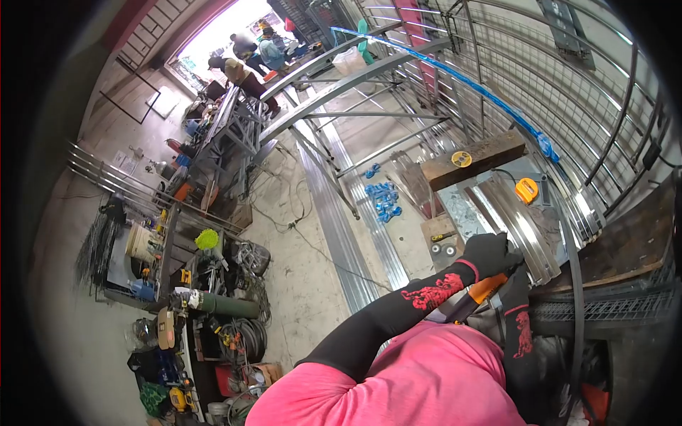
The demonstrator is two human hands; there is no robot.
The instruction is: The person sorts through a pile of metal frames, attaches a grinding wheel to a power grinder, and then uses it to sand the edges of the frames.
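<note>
My left hand [486,255], in a black glove, is curled closed at the near end of shiny metal channels [522,231] on the work table. What it grips is hidden under the fingers. An orange-and-dark hand tool [489,288] slants beneath my left wrist, its body reaching back toward my pink shirt. Close beside and below the left, my gloved right hand [518,285] is wrapped around the front end of that tool. A yellow tape measure [526,190] lies on the table beyond the channels. Past their far end is a thick wooden beam [474,160] with a yellow disc [462,159] on it.
A metal frame [355,89] stands ahead, with long metal profiles [330,213] on the floor. Blue plastic scraps [384,201] lie near the table. Barred panels [526,78] line the right. A tool-filled shelf [220,305] stands left. Several people [245,50] are by the doorway.
</note>
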